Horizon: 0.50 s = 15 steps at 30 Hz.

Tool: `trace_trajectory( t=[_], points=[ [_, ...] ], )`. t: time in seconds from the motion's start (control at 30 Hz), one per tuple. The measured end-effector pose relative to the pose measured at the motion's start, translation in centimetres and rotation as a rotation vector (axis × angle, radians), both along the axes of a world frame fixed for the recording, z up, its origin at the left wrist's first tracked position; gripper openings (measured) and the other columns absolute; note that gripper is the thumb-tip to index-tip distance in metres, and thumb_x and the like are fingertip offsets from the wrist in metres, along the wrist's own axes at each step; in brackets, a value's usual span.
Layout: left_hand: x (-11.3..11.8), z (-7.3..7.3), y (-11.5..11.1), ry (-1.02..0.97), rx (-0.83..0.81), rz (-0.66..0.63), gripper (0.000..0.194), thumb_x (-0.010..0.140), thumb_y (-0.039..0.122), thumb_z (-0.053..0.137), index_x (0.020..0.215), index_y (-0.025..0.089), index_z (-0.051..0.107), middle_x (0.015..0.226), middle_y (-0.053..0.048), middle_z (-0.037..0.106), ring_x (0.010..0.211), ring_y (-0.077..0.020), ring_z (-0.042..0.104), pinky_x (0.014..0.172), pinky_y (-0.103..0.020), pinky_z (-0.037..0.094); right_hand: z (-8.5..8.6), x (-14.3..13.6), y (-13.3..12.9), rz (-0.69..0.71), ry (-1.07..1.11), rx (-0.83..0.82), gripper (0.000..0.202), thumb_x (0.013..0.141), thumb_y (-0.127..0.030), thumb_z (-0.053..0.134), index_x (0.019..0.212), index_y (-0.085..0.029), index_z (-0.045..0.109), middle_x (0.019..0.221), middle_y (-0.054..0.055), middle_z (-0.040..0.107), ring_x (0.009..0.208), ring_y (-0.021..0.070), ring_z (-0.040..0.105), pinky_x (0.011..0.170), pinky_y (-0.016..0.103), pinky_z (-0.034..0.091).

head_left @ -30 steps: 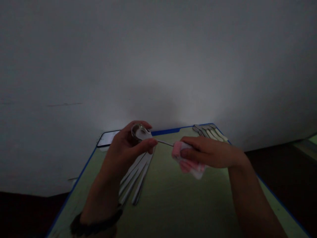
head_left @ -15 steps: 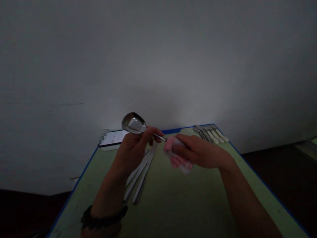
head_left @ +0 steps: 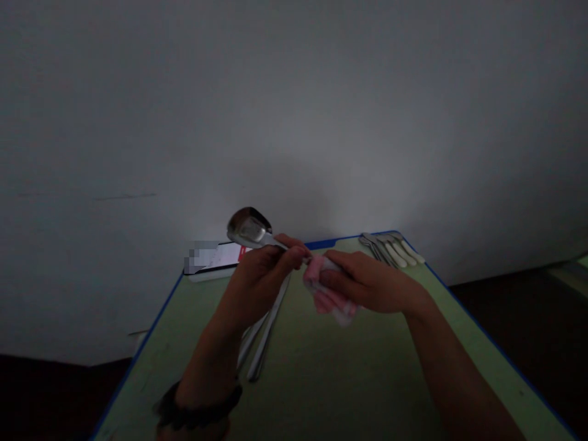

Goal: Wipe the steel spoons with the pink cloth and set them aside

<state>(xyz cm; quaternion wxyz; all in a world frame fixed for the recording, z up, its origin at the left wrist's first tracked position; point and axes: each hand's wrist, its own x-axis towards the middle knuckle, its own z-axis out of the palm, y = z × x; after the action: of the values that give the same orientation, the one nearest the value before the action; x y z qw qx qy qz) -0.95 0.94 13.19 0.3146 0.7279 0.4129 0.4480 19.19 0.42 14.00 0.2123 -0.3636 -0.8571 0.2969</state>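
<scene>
A large metal spoon (head_left: 250, 228) is raised above the table, its bowl pointing to the left. My left hand (head_left: 264, 278) grips its handle between thumb and fingers. My right hand (head_left: 367, 278) is closed around a pink and white cloth (head_left: 328, 294), which is wrapped over the handle's right end, so that end is hidden. Below my left forearm lie several metal utensils with long handles (head_left: 266, 349), partly covered by the hand and arm.
A phone (head_left: 225, 254) with a lit screen rests at the table's back left corner. Several forks and spoons, some with cream handles (head_left: 395, 252), lie at the back right. The green table (head_left: 331, 380) has a blue edge and meets a grey wall (head_left: 294, 122).
My left hand has slid a little right along the spoon's handle, closer to the cloth, and its thumb now lies over the handle. A red patch shows on the phone screen.
</scene>
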Motion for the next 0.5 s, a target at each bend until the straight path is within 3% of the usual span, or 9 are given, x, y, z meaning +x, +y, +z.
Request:
trace_trajectory(
  t=[0.13,0.23,0.3,0.37,0.5],
  points=[
    [-0.2,0.0,0.1,-0.185,0.025,0.129,0.031,0.090,0.036,0.047,0.074,0.018,0.066,0.064,0.001,0.056,0.058,-0.0105,0.051,0.052,-0.020,0.040,0.4,0.5,-0.1,0.023,0.022,-0.019,0.025,0.094,-0.036,0.039,0.088,-0.017,0.054,0.067,-0.002,0.056,0.056,0.0085,0.046,0.052,0.023,0.033],
    [-1.4,-0.2,0.3,-0.399,0.026,0.204,0.033,0.094,0.039,0.041,0.076,0.020,0.061,0.063,0.002,0.052,0.060,-0.0108,0.051,0.054,-0.021,0.041,0.6,1.2,-0.1,-0.024,0.035,-0.021,0.025,0.093,-0.036,0.039,0.088,-0.017,0.055,0.064,-0.002,0.057,0.054,0.0086,0.047,0.052,0.023,0.034],
    [-2.4,-0.2,0.4,-0.368,0.024,0.227,0.036,0.095,0.040,0.039,0.072,0.020,0.058,0.067,0.001,0.052,0.068,-0.0121,0.053,0.062,-0.022,0.043,0.6,1.4,0.0,-0.094,0.137,-0.036,0.027,0.093,-0.038,0.038,0.089,-0.018,0.056,0.068,-0.001,0.060,0.055,0.0089,0.049,0.052,0.023,0.036],
    [-3.0,0.0,0.3,-0.177,-0.019,0.156,0.038,0.094,0.039,0.039,0.066,0.019,0.054,0.069,0.000,0.053,0.073,-0.0132,0.053,0.067,-0.023,0.043,0.3,1.4,0.3,-0.197,0.341,-0.041,0.030,0.094,-0.041,0.035,0.092,-0.019,0.056,0.073,0.001,0.062,0.055,0.0091,0.050,0.052,0.023,0.038],
    [-2.3,0.3,-0.5,0.115,-0.148,-0.138,0.041,0.096,0.040,0.033,0.067,0.018,0.053,0.070,0.000,0.058,0.071,-0.0139,0.056,0.068,-0.025,0.043,-0.7,0.6,1.4,-0.369,0.712,-0.043,0.035,0.092,-0.048,0.036,0.101,-0.020,0.055,0.083,0.002,0.062,0.058,0.0095,0.050,0.054,0.023,0.041]
  ],
)
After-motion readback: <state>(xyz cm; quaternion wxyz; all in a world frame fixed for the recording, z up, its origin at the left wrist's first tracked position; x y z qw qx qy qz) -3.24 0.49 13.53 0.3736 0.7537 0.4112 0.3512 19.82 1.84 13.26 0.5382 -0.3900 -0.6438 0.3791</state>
